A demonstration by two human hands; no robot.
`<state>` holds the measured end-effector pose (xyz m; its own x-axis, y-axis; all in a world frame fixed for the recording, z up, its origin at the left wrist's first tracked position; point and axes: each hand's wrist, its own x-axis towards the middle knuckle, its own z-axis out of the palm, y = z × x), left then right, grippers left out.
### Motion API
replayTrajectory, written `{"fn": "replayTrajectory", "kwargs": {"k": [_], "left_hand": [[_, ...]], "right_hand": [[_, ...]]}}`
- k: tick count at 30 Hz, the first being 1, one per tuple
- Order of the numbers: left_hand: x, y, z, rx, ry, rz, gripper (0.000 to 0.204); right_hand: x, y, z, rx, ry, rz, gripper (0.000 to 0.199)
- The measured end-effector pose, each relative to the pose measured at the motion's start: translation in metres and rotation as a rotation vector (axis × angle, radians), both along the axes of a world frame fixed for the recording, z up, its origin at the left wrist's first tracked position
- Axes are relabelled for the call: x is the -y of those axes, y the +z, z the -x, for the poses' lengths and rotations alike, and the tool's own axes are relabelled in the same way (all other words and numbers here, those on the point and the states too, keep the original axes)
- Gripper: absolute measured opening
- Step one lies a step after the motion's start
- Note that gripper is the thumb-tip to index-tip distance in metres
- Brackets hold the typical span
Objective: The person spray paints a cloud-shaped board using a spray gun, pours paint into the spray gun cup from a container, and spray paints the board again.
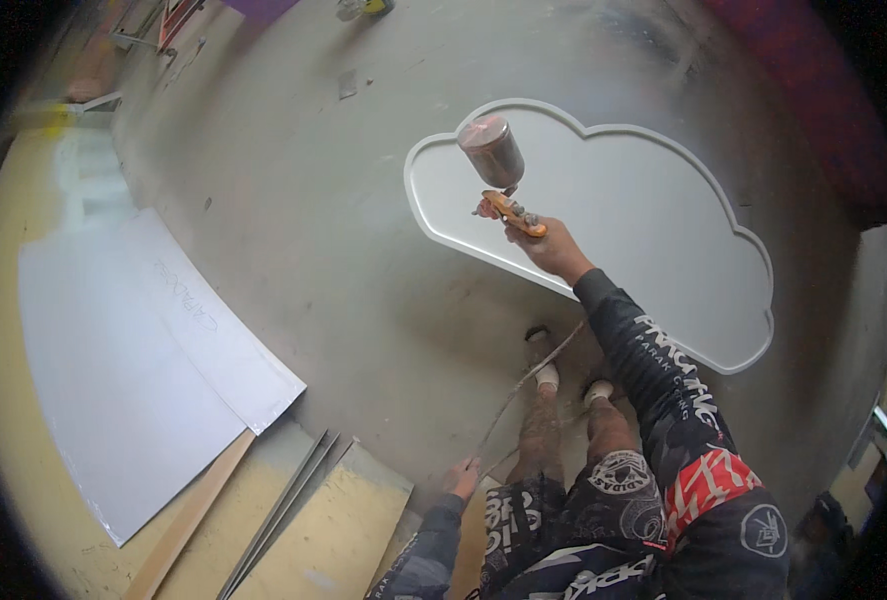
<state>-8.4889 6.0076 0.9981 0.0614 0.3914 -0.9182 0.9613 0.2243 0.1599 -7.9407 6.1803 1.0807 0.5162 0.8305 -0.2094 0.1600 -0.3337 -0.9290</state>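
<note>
Muted, diffuse light falls over the grey floor [313, 280], where a white board [133, 330] glows brightest at left, a thin glint lines the rim of the cloud-shaped panel [623, 210], and soft shadow darkens the ground to its right. The fisheye lens bends the board's straight edges and closes the frame in a black ring, with grainy gloom over the dark red surface [813, 90] at upper right. Faint haze lowers contrast, the far upper-left background smears, and the spray gun [515, 216] appears reasonably crisp.
</note>
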Motion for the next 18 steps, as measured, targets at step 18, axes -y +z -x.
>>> {"fn": "replayTrajectory", "kwargs": {"k": [18], "left_hand": [[-0.005,0.084,0.011,0.422,0.46,0.004,0.035]], "right_hand": [[0.009,0.11,0.019,0.274,-0.642,-0.091,0.029]]}}
